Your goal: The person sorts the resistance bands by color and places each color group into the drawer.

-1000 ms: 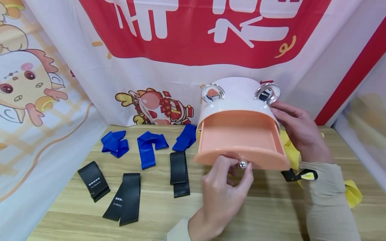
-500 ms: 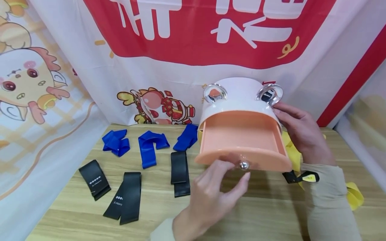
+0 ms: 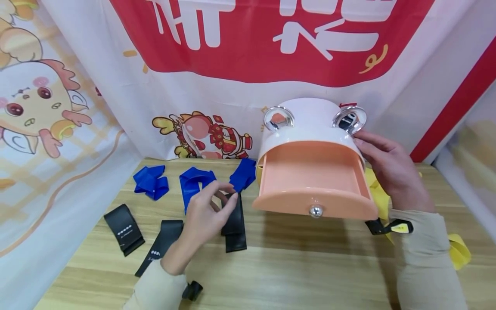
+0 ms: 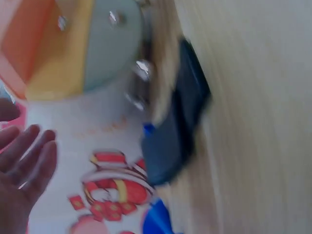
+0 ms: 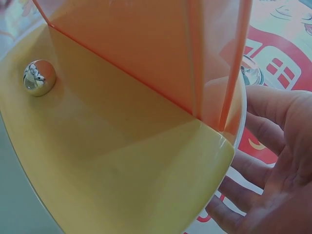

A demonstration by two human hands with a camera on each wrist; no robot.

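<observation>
A white frog-like storage box (image 3: 310, 118) with two silver ring eyes stands at the table's back. Its orange drawer (image 3: 314, 165) is pulled out, and no contents show inside. My left hand (image 3: 205, 217), away from the drawer's silver knob (image 3: 315, 211), hovers near the blue and black elastic bands with fingers loosely bent and nothing held. Part of a folded black band (image 3: 234, 228) is hidden behind it. On the other side, my right hand (image 3: 391, 170) touches the box with extended fingers; the right wrist view shows them along its edge beside the yellow drawer front (image 5: 122, 146).
Several blue bands (image 3: 151, 183) lie in a back row, with black bands (image 3: 124, 230) in front. Yellow bands (image 3: 459, 252) lie to the right, partly behind my right arm. A printed cloth (image 3: 232, 99) hangs directly behind the box.
My left hand let go of the drawer knob and moved left to the black and blue bands. The drawer stays pulled out; my right hand keeps its place at the box.
</observation>
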